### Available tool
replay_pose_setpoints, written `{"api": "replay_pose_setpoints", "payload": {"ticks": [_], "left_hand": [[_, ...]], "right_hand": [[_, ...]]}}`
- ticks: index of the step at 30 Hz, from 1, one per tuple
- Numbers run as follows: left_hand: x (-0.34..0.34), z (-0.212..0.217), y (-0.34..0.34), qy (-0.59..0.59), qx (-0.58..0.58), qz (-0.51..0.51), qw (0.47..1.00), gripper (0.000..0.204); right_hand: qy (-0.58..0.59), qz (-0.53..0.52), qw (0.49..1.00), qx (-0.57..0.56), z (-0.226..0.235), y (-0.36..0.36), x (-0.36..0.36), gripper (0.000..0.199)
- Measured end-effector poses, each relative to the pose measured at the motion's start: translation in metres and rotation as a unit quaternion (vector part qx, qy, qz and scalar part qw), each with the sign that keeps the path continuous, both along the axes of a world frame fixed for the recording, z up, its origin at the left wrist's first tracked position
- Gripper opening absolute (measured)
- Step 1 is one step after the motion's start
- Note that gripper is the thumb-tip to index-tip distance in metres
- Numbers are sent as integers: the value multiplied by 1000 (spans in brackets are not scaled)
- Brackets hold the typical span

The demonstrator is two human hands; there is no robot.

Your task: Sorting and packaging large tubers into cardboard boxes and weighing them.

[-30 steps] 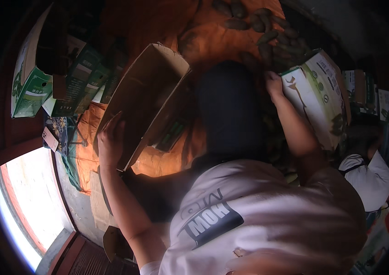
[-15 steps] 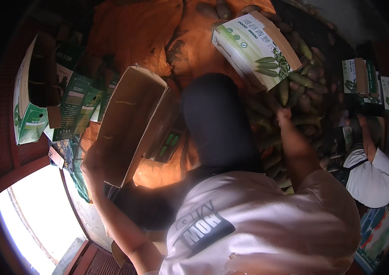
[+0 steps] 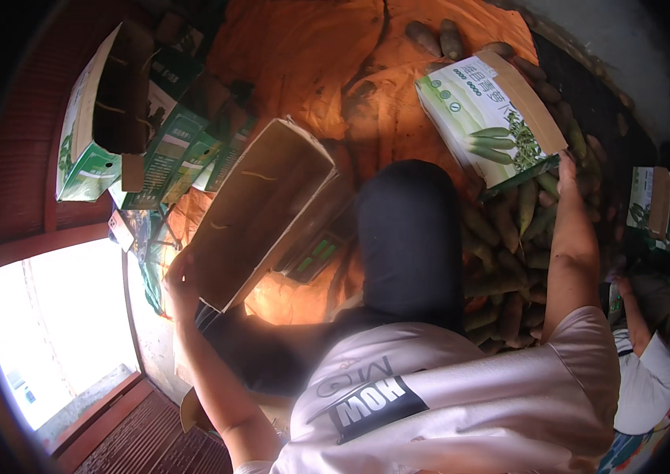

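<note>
White-green box (image 3: 473,118), upper right, beside radishes (image 3: 526,207): dark characters, round green badges, leafy-root picture; smooth card, long axis upper left to lower right; right hand (image 3: 566,175) at lower right corner, can't see whether clamped

Brown box (image 3: 252,209), left of centre: bare cardboard, ragged rim, mouth facing camera, long axis lower left to upper right; left hand (image 3: 182,283) at lower left edge, grip unclear
</note>
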State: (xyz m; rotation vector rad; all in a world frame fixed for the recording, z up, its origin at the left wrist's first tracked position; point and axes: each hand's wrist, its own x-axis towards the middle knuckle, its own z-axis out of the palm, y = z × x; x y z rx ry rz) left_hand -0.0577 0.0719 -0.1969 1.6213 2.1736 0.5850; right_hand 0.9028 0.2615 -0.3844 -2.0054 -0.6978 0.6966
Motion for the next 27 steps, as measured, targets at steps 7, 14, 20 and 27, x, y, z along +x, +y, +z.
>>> {"api": "replay_pose_setpoints", "payload": {"ticks": [7, 14, 20, 27], "left_hand": [[-3, 27, 4, 45, -1, 31, 999, 25], [-10, 24, 38, -14, 78, -14, 997, 23], [-31, 16, 43, -20, 102, -4, 995, 23], [-33, 43, 43, -33, 113, -24, 993, 27]], "right_hand": [[141, 24, 990, -10, 40, 21, -98, 49], [5, 258, 966, 29, 144, 53, -193, 38], [-161, 415, 895, 31, 248, 126, -355, 40], [-397, 455, 781, 159, 241, 226, -538, 49]]}}
